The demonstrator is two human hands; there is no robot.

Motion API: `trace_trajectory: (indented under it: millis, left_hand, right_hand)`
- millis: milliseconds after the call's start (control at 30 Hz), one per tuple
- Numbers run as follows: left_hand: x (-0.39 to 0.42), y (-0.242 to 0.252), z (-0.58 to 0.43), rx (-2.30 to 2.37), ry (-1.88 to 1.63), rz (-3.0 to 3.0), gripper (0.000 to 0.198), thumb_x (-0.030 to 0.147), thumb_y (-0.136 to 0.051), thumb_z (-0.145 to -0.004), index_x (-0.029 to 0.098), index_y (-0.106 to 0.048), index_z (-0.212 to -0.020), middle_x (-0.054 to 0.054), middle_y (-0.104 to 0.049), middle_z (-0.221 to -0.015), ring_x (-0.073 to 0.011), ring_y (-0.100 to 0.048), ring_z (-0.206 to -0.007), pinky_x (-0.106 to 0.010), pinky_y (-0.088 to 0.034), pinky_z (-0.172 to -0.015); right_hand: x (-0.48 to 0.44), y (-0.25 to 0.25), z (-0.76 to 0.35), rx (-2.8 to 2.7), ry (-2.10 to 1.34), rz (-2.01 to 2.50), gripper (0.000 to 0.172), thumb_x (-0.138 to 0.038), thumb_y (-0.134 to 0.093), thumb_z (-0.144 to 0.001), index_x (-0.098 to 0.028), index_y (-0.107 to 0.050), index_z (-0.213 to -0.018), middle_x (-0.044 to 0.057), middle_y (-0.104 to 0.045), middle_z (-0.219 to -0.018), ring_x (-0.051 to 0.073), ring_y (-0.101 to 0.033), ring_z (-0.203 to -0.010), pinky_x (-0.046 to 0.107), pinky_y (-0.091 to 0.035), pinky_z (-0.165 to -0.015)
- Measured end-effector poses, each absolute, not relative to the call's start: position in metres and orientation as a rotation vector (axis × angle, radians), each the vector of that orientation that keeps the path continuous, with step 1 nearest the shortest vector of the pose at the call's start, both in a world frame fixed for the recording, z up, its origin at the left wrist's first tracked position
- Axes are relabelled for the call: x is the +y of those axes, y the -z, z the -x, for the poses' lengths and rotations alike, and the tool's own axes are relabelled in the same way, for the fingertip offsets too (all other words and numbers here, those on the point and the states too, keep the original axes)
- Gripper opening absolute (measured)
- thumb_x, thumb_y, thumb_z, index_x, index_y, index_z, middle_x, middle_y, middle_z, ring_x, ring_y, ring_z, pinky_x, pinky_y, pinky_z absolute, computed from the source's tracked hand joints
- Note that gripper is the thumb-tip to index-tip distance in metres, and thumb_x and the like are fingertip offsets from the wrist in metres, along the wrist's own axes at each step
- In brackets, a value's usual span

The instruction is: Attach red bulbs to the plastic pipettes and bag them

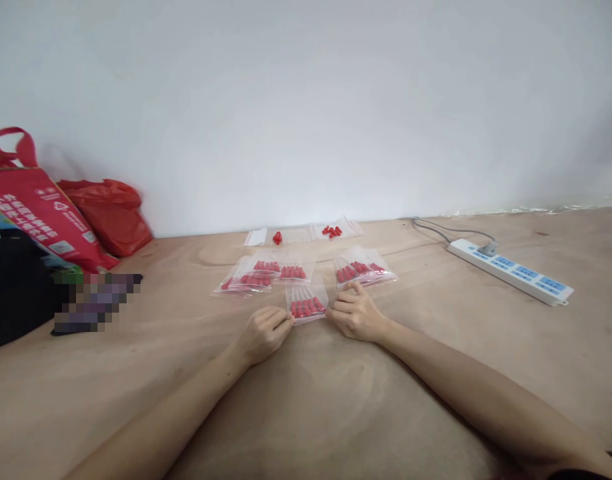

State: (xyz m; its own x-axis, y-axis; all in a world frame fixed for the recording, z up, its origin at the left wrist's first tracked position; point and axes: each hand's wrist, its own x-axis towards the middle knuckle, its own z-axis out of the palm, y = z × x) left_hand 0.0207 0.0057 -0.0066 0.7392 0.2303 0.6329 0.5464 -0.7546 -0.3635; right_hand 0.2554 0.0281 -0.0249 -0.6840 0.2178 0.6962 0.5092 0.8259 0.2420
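A clear zip bag (307, 305) with several red-capped pieces inside lies between my hands on the wooden table. My left hand (267, 332) pinches its lower left corner, fingers curled. At the lower right corner, my right hand (355, 313) grips the bag's edge with bent fingers. Just beyond are more filled bags: a spread group (266, 270) on the left and a stack (360, 268) on the right, close to my right fingertips. Near the wall, loose red pieces (332, 231) rest on a clear bag, and another red piece (277, 237) lies beside thin clear items.
A white power strip (511, 272) with a plugged-in grey cable lies at the right. On the left are a red printed bag (46, 217), a red plastic bag (111, 213), a black item (19, 290) and a pixelated flat object (99, 303). A pale wall (336, 107) stands behind.
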Motion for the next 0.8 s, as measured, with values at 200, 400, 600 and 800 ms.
trace_trajectory:
  millis: [200, 400, 600, 800]
  left_hand:
    - [0.01, 0.011, -0.028, -0.657, 0.871, 2.481, 0.016, 0.011, -0.045, -0.083, 0.015, -0.058, -0.074, -0.003, -0.063, -0.07, -0.0148, -0.059, -0.067, -0.027, -0.048, -0.064]
    - [0.015, 0.013, -0.05, -0.545, 0.916, 2.496, 0.015, 0.01, -0.045, -0.083, 0.013, -0.059, -0.077, -0.004, -0.064, -0.072, -0.0154, -0.059, -0.067, -0.027, -0.049, -0.062]
    - [0.015, 0.011, -0.053, -0.431, 0.854, 2.436, 0.018, 0.009, -0.044, -0.083, 0.012, -0.058, -0.072, -0.004, -0.063, -0.067, -0.0143, -0.058, -0.061, -0.027, -0.048, -0.059]
    - [0.014, 0.007, -0.051, -0.405, 0.825, 2.408, 0.021, 0.009, -0.041, -0.083, 0.014, -0.056, -0.069, -0.003, -0.061, -0.062, -0.0133, -0.058, -0.06, -0.027, -0.049, -0.059]
  right_hand:
    - [0.024, 0.022, -0.251, -2.309, 0.518, 0.602, 0.023, -0.015, -0.044, -0.081, -0.017, -0.054, -0.06, -0.001, -0.053, -0.056, 0.011, -0.042, -0.061, 0.034, -0.026, -0.078]
    - [0.02, 0.02, -0.243, -2.282, 0.491, 0.587, 0.023, -0.018, -0.045, -0.082, -0.016, -0.056, -0.061, -0.001, -0.054, -0.055, 0.012, -0.042, -0.06, 0.032, -0.027, -0.075]
    - [0.02, 0.022, -0.239, -2.29, 0.464, 0.542, 0.018, -0.017, -0.046, -0.081, -0.016, -0.058, -0.068, -0.001, -0.056, -0.058, 0.012, -0.043, -0.062, 0.033, -0.027, -0.075]
    - [0.019, 0.021, -0.238, -2.29, 0.485, 0.546, 0.018, -0.014, -0.044, -0.08, -0.017, -0.058, -0.069, -0.001, -0.054, -0.056, 0.012, -0.043, -0.061, 0.033, -0.026, -0.076]
